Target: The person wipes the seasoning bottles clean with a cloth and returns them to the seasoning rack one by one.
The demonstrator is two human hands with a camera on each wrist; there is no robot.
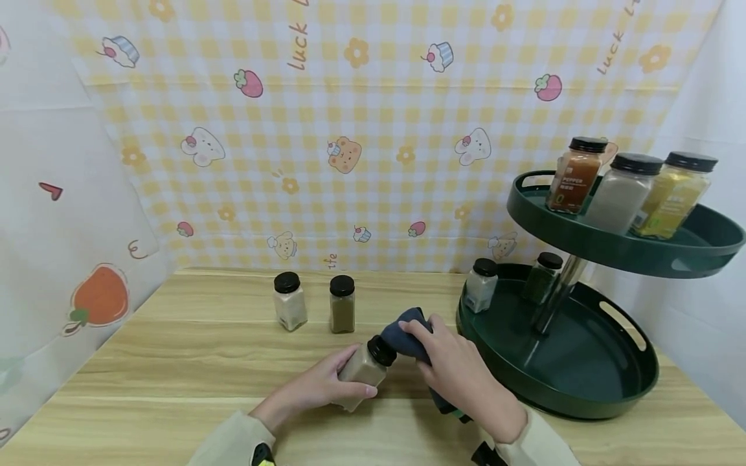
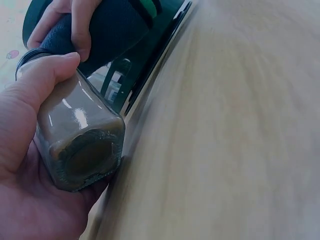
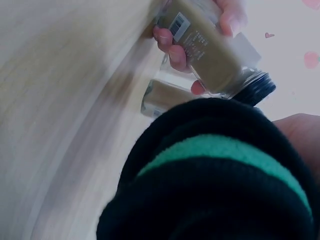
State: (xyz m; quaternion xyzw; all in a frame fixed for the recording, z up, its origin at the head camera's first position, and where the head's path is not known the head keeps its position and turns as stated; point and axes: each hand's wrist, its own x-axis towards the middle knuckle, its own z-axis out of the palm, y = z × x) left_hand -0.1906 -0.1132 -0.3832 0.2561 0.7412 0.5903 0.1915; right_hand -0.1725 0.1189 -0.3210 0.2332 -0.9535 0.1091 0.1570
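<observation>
My left hand (image 1: 323, 386) grips a square glass spice jar (image 1: 362, 370) with a black lid, tilted toward the right over the wooden table. Pale brown powder fills the jar, and a barcode label (image 3: 179, 26) shows on its side in the right wrist view. In my right hand (image 1: 457, 362) is a bunched dark blue cloth (image 1: 410, 334), held against the jar's lid. A green stripe (image 3: 225, 150) runs along the cloth's hanging part. The left wrist view shows the jar's base (image 2: 87, 157) facing the camera, with the thumb along its side.
Two black-lidded jars, one of white powder (image 1: 290, 303) and one of brown powder (image 1: 342, 305), stand behind my hands. To the right is a two-tier dark green rack (image 1: 583, 369). Three jars, including a red-brown pepper jar (image 1: 577, 178), occupy its upper tier; two smaller ones sit below.
</observation>
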